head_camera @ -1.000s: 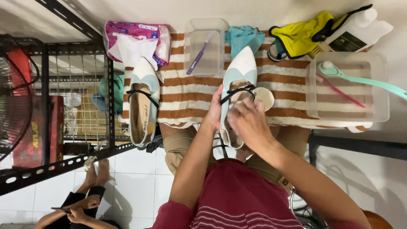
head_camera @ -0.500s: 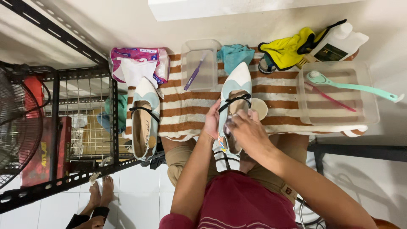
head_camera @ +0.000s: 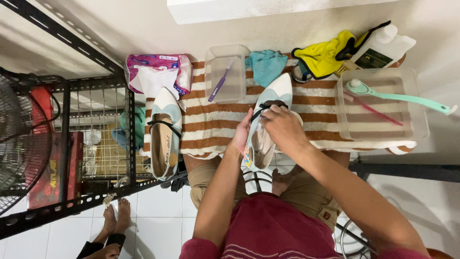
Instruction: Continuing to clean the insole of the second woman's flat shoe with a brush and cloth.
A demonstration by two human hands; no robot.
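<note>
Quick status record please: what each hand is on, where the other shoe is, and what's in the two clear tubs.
left hand: steadies the side of the held shoe
right hand: on top of that shoe, at its black strap
second shoe: lies untouched on the striped towel
small tub: purple toothbrush
large tub: green long-handled brush, pink toothbrush

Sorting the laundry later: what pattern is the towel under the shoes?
The towel has brown and cream stripes, seen clearly in the head view, beneath the shoe being held.
</note>
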